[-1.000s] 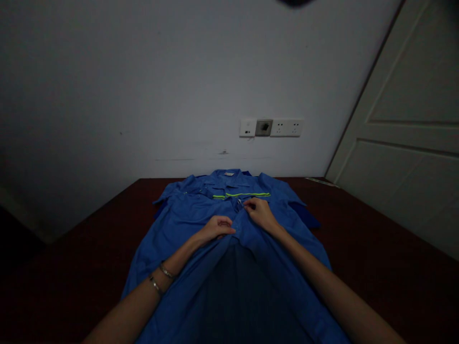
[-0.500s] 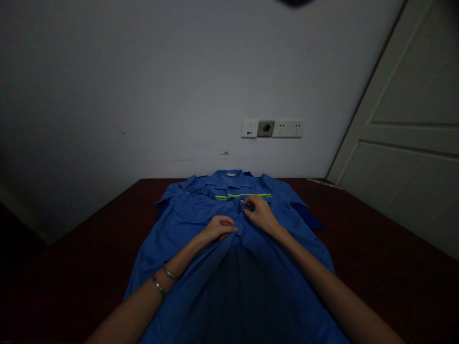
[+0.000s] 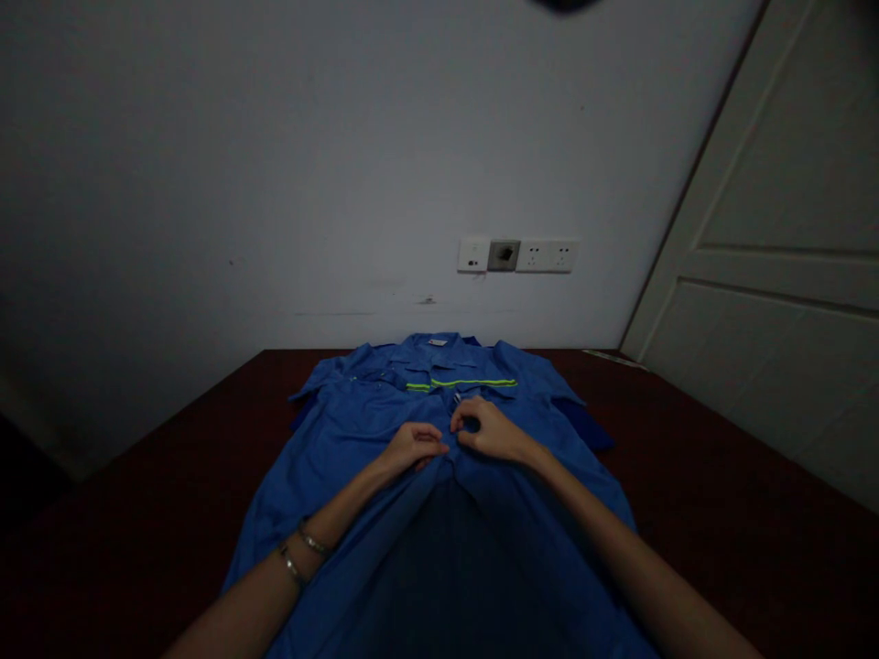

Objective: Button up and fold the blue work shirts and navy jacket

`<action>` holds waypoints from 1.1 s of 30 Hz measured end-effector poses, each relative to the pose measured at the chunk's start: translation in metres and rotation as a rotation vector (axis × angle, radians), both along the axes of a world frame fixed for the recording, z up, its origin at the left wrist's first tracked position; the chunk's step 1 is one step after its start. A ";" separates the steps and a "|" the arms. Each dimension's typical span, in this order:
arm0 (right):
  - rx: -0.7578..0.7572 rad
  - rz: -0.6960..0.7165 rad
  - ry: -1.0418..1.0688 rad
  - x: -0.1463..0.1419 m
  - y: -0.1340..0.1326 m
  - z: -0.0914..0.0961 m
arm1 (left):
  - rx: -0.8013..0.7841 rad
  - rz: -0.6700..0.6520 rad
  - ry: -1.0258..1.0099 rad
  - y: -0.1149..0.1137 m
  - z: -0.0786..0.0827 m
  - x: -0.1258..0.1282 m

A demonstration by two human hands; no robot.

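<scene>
A blue work shirt [image 3: 343, 458] with a yellow-green reflective stripe [image 3: 473, 383] lies flat on a dark red table [image 3: 721, 476], collar toward the wall. Its lower front hangs open, showing the dark inside. My left hand [image 3: 412, 446] pinches the left front edge of the shirt at mid-chest, fingers closed on the cloth. My right hand [image 3: 484, 430] is closed on the right front edge just beside it, fingertips nearly touching the left hand. Two thin bracelets [image 3: 302, 552] sit on my left wrist.
A grey wall stands behind the table with a row of sockets and switches [image 3: 518, 255]. A white panelled door [image 3: 775, 302] is at the right. A darker blue cloth [image 3: 587, 423] pokes out from under the shirt's right sleeve. The room is dim.
My right hand has come down and left along the front opening to meet my left hand. The view has tilted slightly.
</scene>
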State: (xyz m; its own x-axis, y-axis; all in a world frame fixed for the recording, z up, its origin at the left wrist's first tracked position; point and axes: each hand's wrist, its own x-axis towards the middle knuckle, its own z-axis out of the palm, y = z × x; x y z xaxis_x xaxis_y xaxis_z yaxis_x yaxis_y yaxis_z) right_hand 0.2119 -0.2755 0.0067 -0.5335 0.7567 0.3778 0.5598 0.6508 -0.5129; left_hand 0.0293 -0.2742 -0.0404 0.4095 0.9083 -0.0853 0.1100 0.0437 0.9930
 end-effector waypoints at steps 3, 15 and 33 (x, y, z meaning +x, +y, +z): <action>-0.064 0.036 -0.014 -0.001 -0.002 0.000 | 0.006 0.009 -0.009 -0.002 0.002 0.000; -0.249 0.077 -0.029 0.002 -0.003 -0.001 | 0.008 0.004 -0.010 -0.002 0.002 -0.001; -0.280 0.161 -0.084 0.000 0.004 -0.016 | -0.036 -0.156 0.108 0.003 0.008 -0.011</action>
